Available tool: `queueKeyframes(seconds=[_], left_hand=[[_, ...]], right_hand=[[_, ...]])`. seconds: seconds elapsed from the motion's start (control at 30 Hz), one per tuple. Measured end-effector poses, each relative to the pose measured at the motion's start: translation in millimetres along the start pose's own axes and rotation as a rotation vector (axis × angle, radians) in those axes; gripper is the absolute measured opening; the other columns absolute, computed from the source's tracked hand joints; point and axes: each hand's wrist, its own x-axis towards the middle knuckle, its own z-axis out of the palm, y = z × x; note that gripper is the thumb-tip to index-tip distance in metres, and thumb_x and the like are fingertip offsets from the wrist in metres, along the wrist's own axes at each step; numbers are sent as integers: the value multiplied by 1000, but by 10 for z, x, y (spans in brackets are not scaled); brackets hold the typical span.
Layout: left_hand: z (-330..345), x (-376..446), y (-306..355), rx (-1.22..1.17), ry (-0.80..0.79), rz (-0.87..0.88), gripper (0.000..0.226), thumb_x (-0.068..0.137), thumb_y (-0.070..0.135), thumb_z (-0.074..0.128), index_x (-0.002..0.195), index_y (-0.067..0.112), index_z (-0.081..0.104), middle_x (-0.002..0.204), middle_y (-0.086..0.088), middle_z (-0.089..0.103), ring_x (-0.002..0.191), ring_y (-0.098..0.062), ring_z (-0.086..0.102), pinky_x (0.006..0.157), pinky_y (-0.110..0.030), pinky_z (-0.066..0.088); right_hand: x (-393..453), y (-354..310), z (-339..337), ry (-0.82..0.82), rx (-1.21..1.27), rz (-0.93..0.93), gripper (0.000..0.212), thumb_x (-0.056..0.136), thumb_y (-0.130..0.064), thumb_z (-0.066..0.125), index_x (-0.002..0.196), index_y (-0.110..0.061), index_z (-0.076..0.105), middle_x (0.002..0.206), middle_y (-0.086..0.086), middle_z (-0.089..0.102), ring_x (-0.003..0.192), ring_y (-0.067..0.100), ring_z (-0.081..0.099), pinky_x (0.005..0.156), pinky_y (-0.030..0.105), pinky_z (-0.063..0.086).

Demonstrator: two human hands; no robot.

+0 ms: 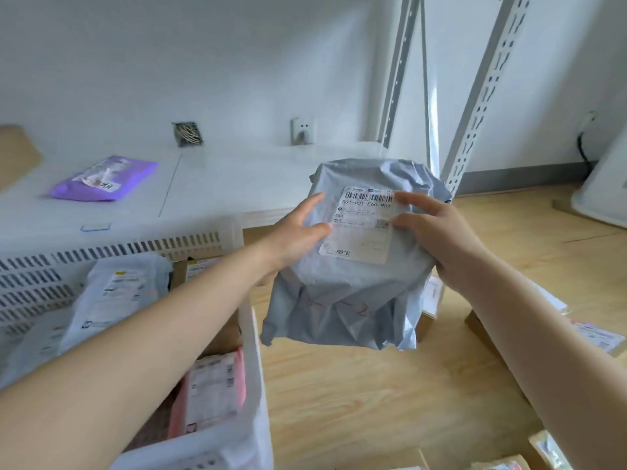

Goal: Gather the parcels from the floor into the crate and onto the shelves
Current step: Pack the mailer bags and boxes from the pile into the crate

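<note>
Hiding floor boxes, grey parcel (353, 266) in both hands, label print blurred

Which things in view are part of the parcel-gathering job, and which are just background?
Job: grey parcel held by left hand and right hand; white crate with parcels inside; purple parcel on the white shelf; boxes on the floor.

Background: wall socket, open wall box, rack uprights.
</note>
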Motion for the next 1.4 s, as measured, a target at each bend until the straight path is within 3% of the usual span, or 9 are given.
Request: queueKeyframes(seconds=[0.2, 0.37, 0.7, 0.83, 0.97, 1.1, 1.23, 1.3, 1.4], left_hand=[[-915, -313, 41, 38, 72, -18, 50, 95, 22, 50, 142, 35, 37, 150, 8, 34, 136, -9, 33, 95, -17, 23], [-1778, -612, -161, 99, 147, -31, 50, 94, 19, 52, 141, 31, 41, 147, 8, 40, 132, -6, 39, 96, -15, 27], [-3393, -1046, -968, 238, 245, -98, 42, 89, 26, 58, 128, 38, 53, 141, 10, 47, 126, -8, 43, 92, -19, 29], [-3870, -1268, -1434, 218, 260, -156, 40, 88, 27, 62, 126, 38, 54, 139, 11, 48, 126, -4, 40, 94, -20, 29], [-4126, -1446, -1916, 181, 302, -225, 43, 84, 29, 67, 125, 34, 56, 134, 9, 53, 116, -3, 45, 90, -19, 32], [-4183, -1505, -2352, 162, 289, -294, 43, 87, 23, 64, 129, 28, 54, 125, 9, 54, 97, -5, 51, 66, -6, 40], [-4085, -1397, -2637, 210, 233, -317, 73, 63, 50, 62, 132, 32, 50, 134, 5, 52, 114, -12, 53, 87, -19, 38], [-4006, -1337, -2777, 176, 205, -352, 69, 71, 41, 65, 136, 30, 47, 131, 2, 52, 104, -12, 53, 78, -15, 38], [-3893, -1274, -2987, 145, 188, -358, 60, 87, 22, 65, 141, 30, 40, 149, 6, 36, 133, -11, 38, 92, -15, 30]], right_hand=[[-129, -536, 784, -75, 76, -48, 39, 84, -3, 55, 113, -27, 64, 98, 7, 67, 83, 23, 64, 87, 35, 55], [-293, -770, 1603, -184, 109, -64, 41, 84, -1, 55, 120, -22, 62, 104, 9, 67, 88, 23, 64, 86, 31, 53], [-538, -882, 3344, -322, 121, -31, 43, 83, -5, 57, 119, -27, 61, 116, 9, 65, 103, 27, 64, 96, 40, 51], [-637, -775, 3996, -422, 112, -2, 44, 84, -5, 58, 122, -26, 59, 121, 9, 61, 99, 24, 64, 93, 36, 52], [-665, -566, 4509, -524, 71, 54, 43, 85, -5, 59, 124, -25, 58, 123, 10, 59, 103, 25, 63, 97, 37, 50], [-646, -303, 4828, -576, -93, 55, 47, 86, -5, 60, 128, -24, 55, 118, 8, 55, 96, 22, 61, 92, 30, 50], [-580, -91, 4925, -550, -316, 10, 51, 86, -9, 60, 132, -29, 51, 118, 6, 53, 101, 25, 57, 93, 36, 50], [-519, -29, 4950, -531, -446, -34, 51, 88, -13, 59, 135, -29, 47, 127, 10, 54, 111, 28, 55, 95, 35, 48], [-417, 34, 4991, -534, -685, -138, 53, 90, -18, 54, 140, -29, 40, 137, 8, 48, 120, 28, 49, 93, 31, 43]])
